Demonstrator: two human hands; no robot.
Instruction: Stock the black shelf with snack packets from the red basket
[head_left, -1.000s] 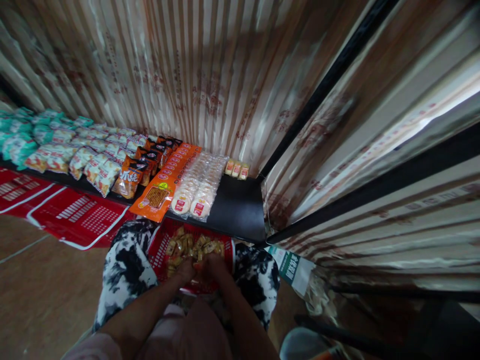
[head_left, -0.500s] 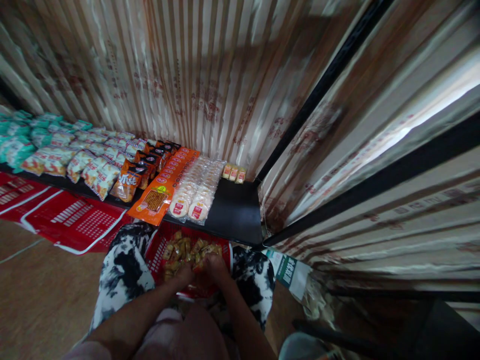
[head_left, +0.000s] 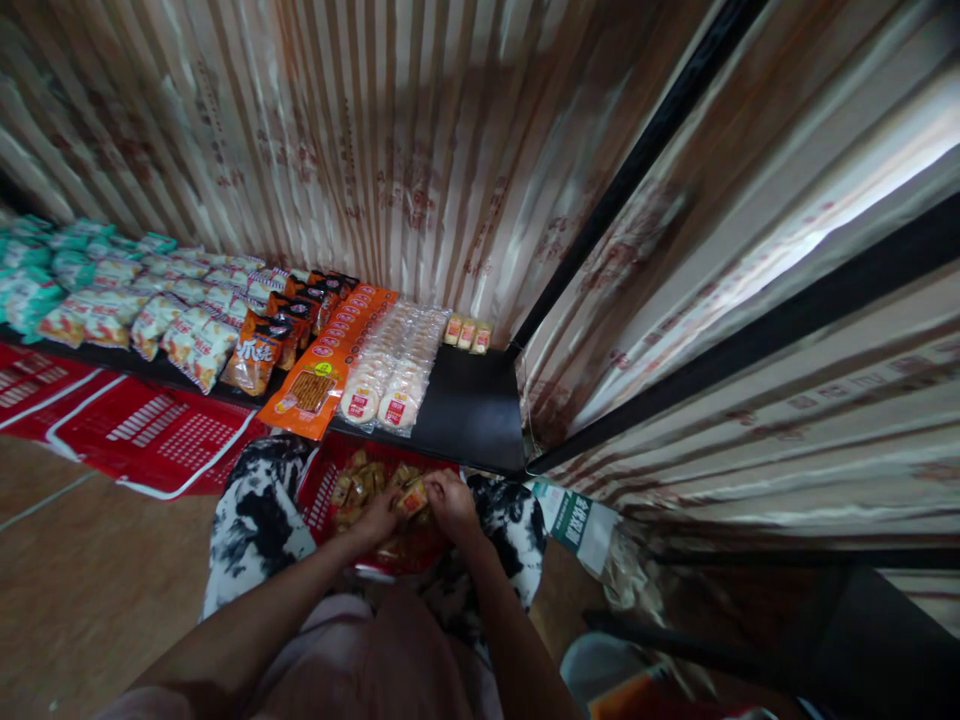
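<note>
Nearest, both hands meet over a red basket (head_left: 319,495) resting on the lap. The left hand (head_left: 377,520) and right hand (head_left: 452,503) close their fingers together on a small snack packet (head_left: 413,498), held just above the heap of like packets (head_left: 358,487) in the basket; how tightly each hand grips is hard to tell in the dim light. Beyond the knees, the black shelf (head_left: 469,415) carries rows of goods: rice crackers (head_left: 382,395), orange packs (head_left: 313,385), then bags (head_left: 187,335) running off to the left. Only three small packets (head_left: 466,333) stand at the shelf's back, with bare black surface before them, so I judge the stocking barely begun: most packets remain in the basket.
</note>
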